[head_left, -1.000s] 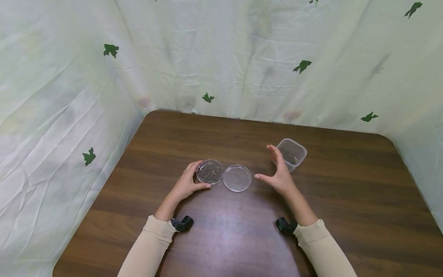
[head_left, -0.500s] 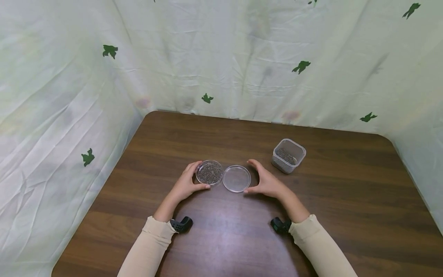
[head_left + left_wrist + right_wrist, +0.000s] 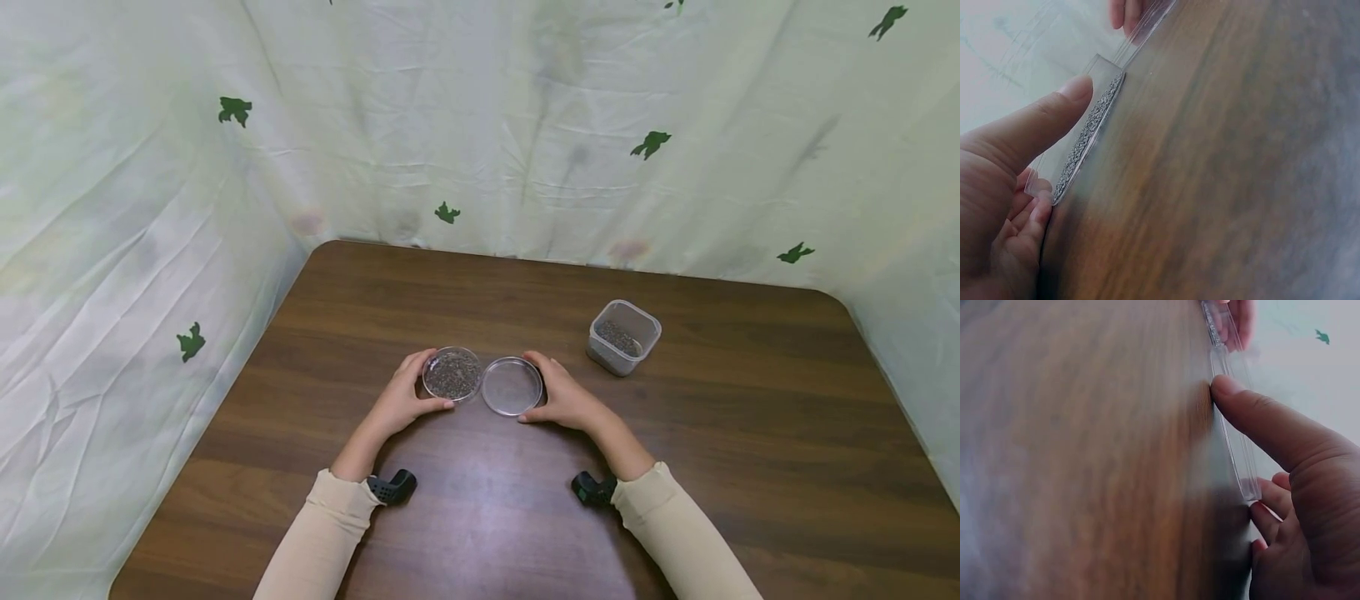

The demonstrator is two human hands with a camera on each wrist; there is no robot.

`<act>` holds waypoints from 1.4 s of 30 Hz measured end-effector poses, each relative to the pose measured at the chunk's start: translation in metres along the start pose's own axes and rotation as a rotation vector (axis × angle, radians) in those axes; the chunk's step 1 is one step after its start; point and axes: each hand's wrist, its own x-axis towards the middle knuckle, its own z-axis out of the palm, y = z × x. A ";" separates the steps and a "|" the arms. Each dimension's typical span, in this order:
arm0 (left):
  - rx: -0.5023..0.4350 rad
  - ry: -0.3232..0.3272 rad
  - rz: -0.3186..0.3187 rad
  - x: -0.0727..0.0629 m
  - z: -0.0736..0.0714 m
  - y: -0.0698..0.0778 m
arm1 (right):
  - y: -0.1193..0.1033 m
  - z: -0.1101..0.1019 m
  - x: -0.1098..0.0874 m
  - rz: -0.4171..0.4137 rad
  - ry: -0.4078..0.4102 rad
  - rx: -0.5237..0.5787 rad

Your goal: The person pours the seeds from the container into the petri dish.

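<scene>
A clear round petri dish (image 3: 452,374) with a layer of dark grey granules lies on the table. My left hand (image 3: 397,402) grips its left side, thumb at the near rim and fingers at the far rim. Beside it, nearly rim to rim, is a clear petri dish lid (image 3: 512,387) with nothing in it. My right hand (image 3: 564,398) holds the lid from the right, thumb at the near edge and fingers at the far edge. In the left wrist view the granules (image 3: 1088,134) show through the dish wall. The right wrist view shows the lid (image 3: 1238,444) edge-on between thumb and fingers.
Behind and to the right of my right hand stands a translucent square tub (image 3: 624,337) part-filled with similar grey granules. The brown wooden table (image 3: 712,433) reaches back to a pale curtain (image 3: 480,125) with green bird shapes.
My right hand has moved left from beside the tub to the lid and now holds its right edge. The left hand stays on the dish of granules.
</scene>
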 end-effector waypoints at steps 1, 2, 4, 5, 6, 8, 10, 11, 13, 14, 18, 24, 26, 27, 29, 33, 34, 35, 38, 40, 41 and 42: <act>-0.002 0.000 -0.001 0.000 0.000 0.000 | 0.000 0.000 0.000 0.003 0.003 -0.001; -0.002 -0.001 -0.003 0.000 0.000 0.000 | 0.000 0.001 0.000 0.006 0.006 -0.004; -0.003 -0.002 -0.007 0.000 0.000 0.000 | -0.001 0.001 0.000 0.008 0.013 0.000; -0.002 -0.003 -0.007 0.000 0.000 0.000 | -0.001 0.001 0.000 0.010 0.015 0.003; 0.000 -0.004 -0.007 0.000 -0.001 0.000 | -0.002 0.001 0.000 0.011 0.019 0.006; 0.003 -0.006 -0.008 0.000 -0.001 0.000 | -0.002 0.001 0.000 0.015 0.027 0.015; 0.007 -0.008 -0.009 0.000 -0.001 0.000 | -0.003 0.001 -0.001 0.016 0.035 0.025; 0.008 -0.009 -0.010 0.000 -0.001 0.000 | -0.003 0.001 0.000 0.019 0.038 0.028; 0.008 -0.008 -0.013 0.000 0.000 0.000 | -0.003 0.001 0.000 0.018 0.047 0.034; 0.007 -0.008 -0.013 0.000 0.000 0.000 | -0.003 0.001 0.000 0.016 0.052 0.039; 0.007 -0.008 -0.011 0.000 0.000 0.001 | -0.005 0.002 0.000 0.002 0.079 0.070; 0.014 -0.011 -0.007 0.000 0.000 0.001 | -0.011 0.003 0.002 -0.016 0.138 0.124; 0.018 -0.012 -0.005 0.000 0.000 0.001 | -0.014 0.004 0.003 -0.021 0.153 0.136; 0.019 -0.012 -0.006 0.000 0.000 0.001 | -0.015 0.005 0.004 -0.026 0.159 0.140; 0.019 -0.012 -0.008 0.000 -0.001 0.001 | -0.018 0.006 0.006 -0.021 0.165 0.147; 0.008 -0.010 0.003 0.000 -0.001 0.002 | -0.024 0.007 0.011 -0.021 0.178 0.158; 0.005 -0.009 0.007 0.000 -0.001 0.002 | -0.026 0.008 0.012 -0.021 0.181 0.159; 0.002 -0.007 0.011 0.000 -0.001 0.002 | -0.027 0.008 0.014 -0.026 0.186 0.160; -0.001 -0.001 0.019 0.000 -0.001 0.001 | -0.031 0.010 0.018 -0.044 0.193 0.152; -0.001 0.000 0.018 0.000 -0.001 0.002 | -0.034 0.012 0.021 -0.048 0.197 0.144; 0.000 -0.001 0.018 0.000 -0.001 0.002 | -0.035 0.013 0.023 -0.050 0.197 0.142; -0.001 -0.001 0.018 0.000 -0.001 0.002 | -0.036 0.015 0.025 -0.051 0.195 0.143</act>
